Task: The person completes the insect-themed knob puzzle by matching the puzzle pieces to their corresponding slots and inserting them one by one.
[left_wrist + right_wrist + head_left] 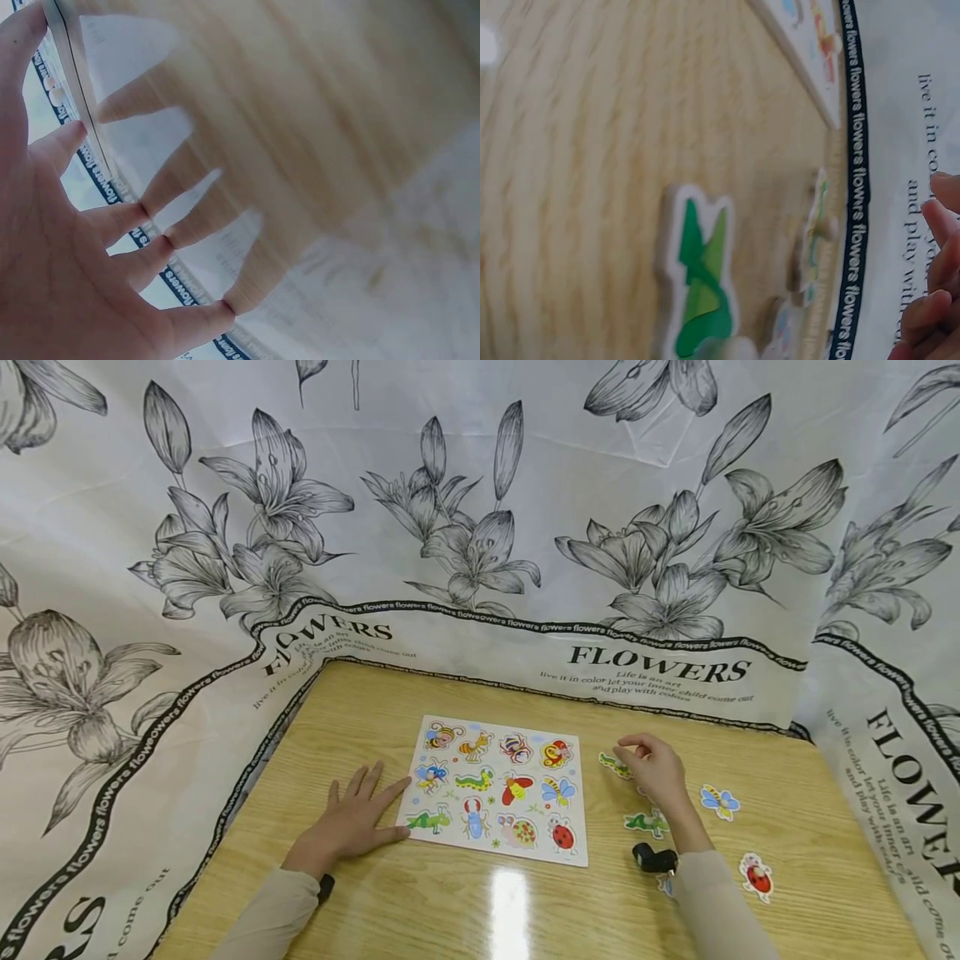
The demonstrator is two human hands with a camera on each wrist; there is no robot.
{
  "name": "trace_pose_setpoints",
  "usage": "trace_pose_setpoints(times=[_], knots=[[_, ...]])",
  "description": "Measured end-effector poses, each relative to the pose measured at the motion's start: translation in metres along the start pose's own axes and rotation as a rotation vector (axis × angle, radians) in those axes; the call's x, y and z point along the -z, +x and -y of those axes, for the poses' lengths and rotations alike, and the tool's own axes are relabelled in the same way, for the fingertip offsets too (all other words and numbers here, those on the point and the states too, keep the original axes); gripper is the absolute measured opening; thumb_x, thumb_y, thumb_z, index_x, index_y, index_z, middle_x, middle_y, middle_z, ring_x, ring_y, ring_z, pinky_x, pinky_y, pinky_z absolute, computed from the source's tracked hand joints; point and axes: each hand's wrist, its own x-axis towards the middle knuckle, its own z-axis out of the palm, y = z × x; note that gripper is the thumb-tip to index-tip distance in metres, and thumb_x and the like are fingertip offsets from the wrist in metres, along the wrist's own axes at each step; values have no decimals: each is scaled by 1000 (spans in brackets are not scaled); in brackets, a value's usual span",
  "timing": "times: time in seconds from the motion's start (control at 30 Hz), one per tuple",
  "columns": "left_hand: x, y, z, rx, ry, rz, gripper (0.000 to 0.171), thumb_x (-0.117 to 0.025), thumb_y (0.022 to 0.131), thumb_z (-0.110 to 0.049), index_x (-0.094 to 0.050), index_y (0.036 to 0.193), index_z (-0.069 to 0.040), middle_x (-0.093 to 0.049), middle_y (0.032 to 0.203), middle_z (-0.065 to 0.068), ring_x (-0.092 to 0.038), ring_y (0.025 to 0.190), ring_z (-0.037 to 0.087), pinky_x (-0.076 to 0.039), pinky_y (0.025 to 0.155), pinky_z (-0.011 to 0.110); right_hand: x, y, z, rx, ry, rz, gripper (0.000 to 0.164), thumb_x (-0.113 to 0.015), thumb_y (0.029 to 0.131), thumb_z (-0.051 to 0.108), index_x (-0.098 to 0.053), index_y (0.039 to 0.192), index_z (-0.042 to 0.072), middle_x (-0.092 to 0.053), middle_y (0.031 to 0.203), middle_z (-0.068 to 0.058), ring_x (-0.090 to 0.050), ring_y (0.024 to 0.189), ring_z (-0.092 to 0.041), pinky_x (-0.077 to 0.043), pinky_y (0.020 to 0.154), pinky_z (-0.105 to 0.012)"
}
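Observation:
A white puzzle board printed with several colourful insects lies on the wooden table. My left hand rests on the tabletop with fingers spread, its thumb and index finger at the board's left edge. Those outstretched fingers are mirrored on the shiny table in the left wrist view. To the right of the board, my right hand is over a green caterpillar piece, overlapping it in the head view. Seen from the right wrist, its loosely bent fingers are apart from the caterpillar piece and hold nothing.
A green grasshopper piece lies below my right hand. Farther right are a blue-winged bee piece and a ladybug piece. Another piece is partly hidden by my sleeve. Flower-printed cloth encloses the table's back and sides.

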Motion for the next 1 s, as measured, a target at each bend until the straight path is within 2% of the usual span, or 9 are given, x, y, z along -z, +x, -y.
trace_pose_setpoints(times=[0.13,0.33,0.57,0.8,1.0], knots=[[-2,1,2,1,5,0,81,-60,91,-64,-31,159,-30,-11,164,21,-9,148,47,-8,105,79,-1,1,-11,-47,-7,16,28,-70,95,23,-70,112,0,-51,78,-6,-40,45,-11,-34,40,-27],[-2,1,1,2,9,-4,81,-60,91,-64,-31,159,-30,-11,165,21,-9,148,47,-8,105,79,-3,4,-20,-107,-55,50,29,-70,95,27,-71,111,2,-52,77,-4,-49,49,-15,-35,44,-28],[-2,2,1,6,8,1,81,-60,91,-64,-31,159,-31,-10,165,20,-7,149,46,-7,105,79,-7,4,-25,-126,-95,64,32,-70,95,30,-71,110,2,-53,75,-2,-46,55,-18,-33,51,-31],[0,0,0,2,15,-4,81,-61,91,-63,-33,158,-28,-12,164,22,-9,148,48,-9,104,79,-10,5,-32,-131,-112,88,31,-69,94,28,-72,110,2,-55,75,-1,-46,57,-18,-33,51,-30],[3,-1,-3,-2,11,-8,79,-61,92,-61,-34,158,-27,-14,163,23,-11,147,48,-9,104,79,-11,5,-32,-149,-129,101,31,-71,93,29,-71,110,3,-54,76,-2,-47,62,-20,-32,63,-38]])
